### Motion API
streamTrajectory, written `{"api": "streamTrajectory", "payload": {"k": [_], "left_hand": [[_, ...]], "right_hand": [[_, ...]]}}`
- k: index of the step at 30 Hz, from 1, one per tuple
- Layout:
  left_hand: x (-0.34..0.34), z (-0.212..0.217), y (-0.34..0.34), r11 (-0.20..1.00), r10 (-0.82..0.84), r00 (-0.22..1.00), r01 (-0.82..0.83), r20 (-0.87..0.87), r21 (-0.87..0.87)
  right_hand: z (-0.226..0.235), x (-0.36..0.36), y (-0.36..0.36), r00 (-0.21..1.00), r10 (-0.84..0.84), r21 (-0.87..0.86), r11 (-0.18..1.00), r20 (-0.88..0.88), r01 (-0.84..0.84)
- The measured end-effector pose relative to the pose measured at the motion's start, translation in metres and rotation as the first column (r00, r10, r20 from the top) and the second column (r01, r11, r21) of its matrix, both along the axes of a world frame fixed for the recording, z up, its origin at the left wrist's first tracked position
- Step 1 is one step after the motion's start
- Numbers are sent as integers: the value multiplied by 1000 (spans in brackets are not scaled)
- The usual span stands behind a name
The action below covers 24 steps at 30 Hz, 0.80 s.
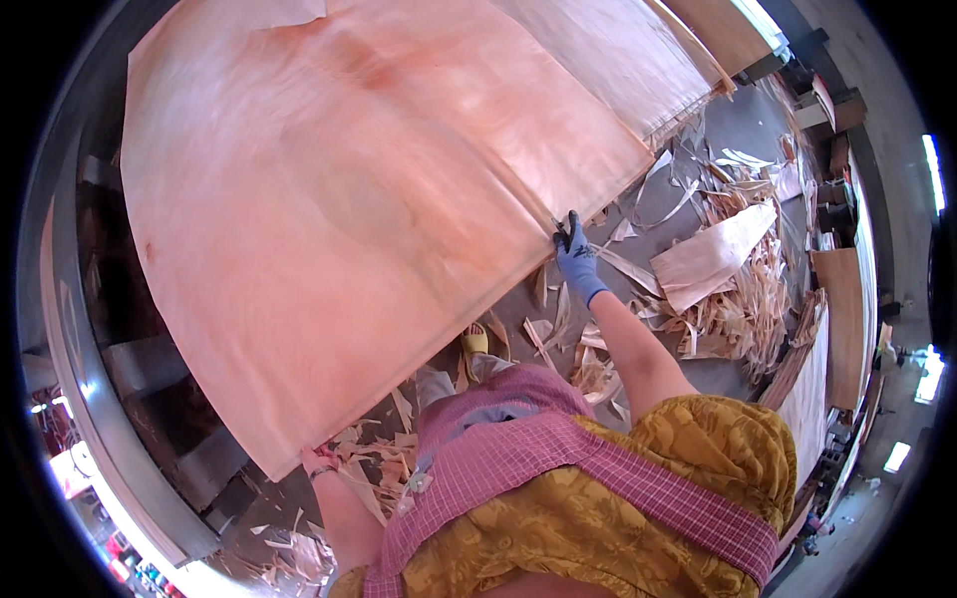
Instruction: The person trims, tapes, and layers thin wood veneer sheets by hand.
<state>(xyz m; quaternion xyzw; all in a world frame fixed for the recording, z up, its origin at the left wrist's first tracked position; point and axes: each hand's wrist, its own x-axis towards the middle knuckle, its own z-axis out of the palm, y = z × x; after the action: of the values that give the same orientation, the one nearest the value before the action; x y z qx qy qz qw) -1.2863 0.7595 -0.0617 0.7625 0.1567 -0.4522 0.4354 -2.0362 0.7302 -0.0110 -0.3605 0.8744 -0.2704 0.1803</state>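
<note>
A large, pinkish-tan wood veneer sheet (pixel 329 229) spreads out in front of me, its near edge running slantwise from lower left to upper right. At its lower-left corner, my left hand (pixel 320 462), in a pinkish covering, is closed on the edge, with some fingers hidden by the sheet. Farther right along that same edge, my right hand (pixel 576 261) wears a blue glove with dark fingertips. Its thumb and fingers pinch the veneer where a long raised fold meets the edge.
More pale veneer (pixel 618 60) lies stacked beyond the sheet at upper right. Torn strips and scraps (pixel 738 309) heap on the grey floor to my right, and others lie near my feet. Boards (pixel 842 309) stand along the right side. A metal frame (pixel 75 349) curves along the left.
</note>
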Motion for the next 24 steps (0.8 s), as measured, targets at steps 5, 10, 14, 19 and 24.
{"api": "streamTrajectory", "payload": {"k": [5, 10, 14, 19, 24], "left_hand": [[-30, 26, 17, 950, -312, 871, 296, 379, 99], [-118, 88, 28, 589, -707, -175, 391, 685, 707], [-162, 126, -1, 346, -868, -163, 481, 470, 806], [-151, 132, -11, 312, -917, -28, 567, 397, 762], [-132, 111, -11, 254, -907, -115, 619, 406, 743]], "right_hand": [[12, 5, -11, 997, 72, -19, 997, -2, -72], [15, -35, 40, 996, 14, 37, 999, -84, -11], [-5, -77, 89, 995, -98, 27, 995, -14, 98], [24, -101, 184, 966, -226, 34, 972, -127, 232], [63, -126, 281, 886, -333, -52, 941, -322, 335]]}}
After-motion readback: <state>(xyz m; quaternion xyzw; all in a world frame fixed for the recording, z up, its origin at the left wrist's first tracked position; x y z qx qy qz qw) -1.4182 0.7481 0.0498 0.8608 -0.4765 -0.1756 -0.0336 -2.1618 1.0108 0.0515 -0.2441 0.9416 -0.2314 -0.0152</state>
